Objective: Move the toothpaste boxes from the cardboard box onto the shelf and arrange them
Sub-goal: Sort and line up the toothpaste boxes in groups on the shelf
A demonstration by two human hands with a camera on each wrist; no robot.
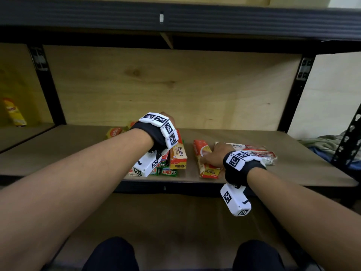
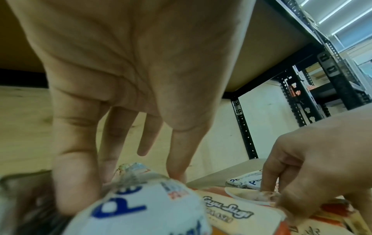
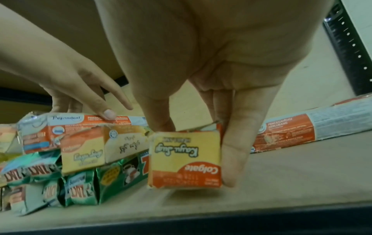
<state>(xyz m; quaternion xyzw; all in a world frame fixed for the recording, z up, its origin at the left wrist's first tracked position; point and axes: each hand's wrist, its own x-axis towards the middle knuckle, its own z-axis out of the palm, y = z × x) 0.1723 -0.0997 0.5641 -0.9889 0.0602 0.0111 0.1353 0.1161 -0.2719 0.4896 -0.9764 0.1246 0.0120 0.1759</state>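
A pile of toothpaste boxes [image 1: 176, 159] sits mid-shelf, green Zact boxes [image 3: 112, 174] at the bottom and a white and red Pepsodent box [image 3: 80, 120] on top. My left hand [image 1: 168, 117] reaches down over the pile and pinches that top Pepsodent box [image 2: 141, 206] between thumb and fingers. To the right, an orange and yellow Colgate box [image 1: 210, 172] lies on the shelf board [image 1: 302, 167]. My right hand [image 1: 212, 153] grips its near end [image 3: 181, 174], thumb on one side, fingers on the other. No cardboard box is in view.
A long Pepsodent box [image 1: 252, 150] lies just right of the Colgate box. Black uprights [image 1: 48, 85] frame the bay and the upper shelf beam [image 1: 175, 16] hangs overhead. A yellow bottle [image 1: 14, 112] stands in the left bay. Crumpled cloth [image 1: 328, 145] lies far right.
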